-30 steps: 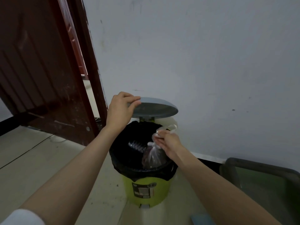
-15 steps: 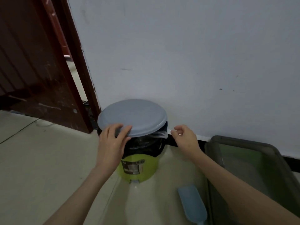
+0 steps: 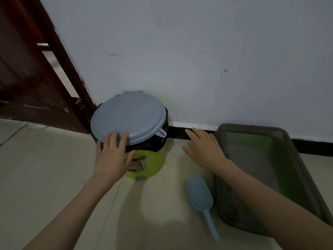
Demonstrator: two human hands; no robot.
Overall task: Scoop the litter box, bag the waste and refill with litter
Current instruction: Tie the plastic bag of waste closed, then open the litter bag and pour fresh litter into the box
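The round grey plastic lid (image 3: 128, 120) lies flat over the lime-green pedal bin with its black liner (image 3: 149, 159), and the left hand (image 3: 112, 156) rests its straight fingers on the lid's near edge, gripping nothing; the touch reads as pressing the lid home so the waste stays covered. A white bag handle (image 3: 161, 132) pokes out under the lid's right rim, which suggests the bagged waste is inside the bin. The right hand (image 3: 204, 148) hovers flat and relaxed, holding nothing, between the bin and the grey-rimmed green litter tray (image 3: 295, 159), well placed to turn to the tray. The tray sits on the floor against the wall, a thin grey layer of litter (image 3: 252, 163) on its bottom. The pale blue plastic scoop (image 3: 200, 194) lies on the floor just beside the tray's left wall, within easy reach. Scooping and bagging look done; refilling appears to be what remains.
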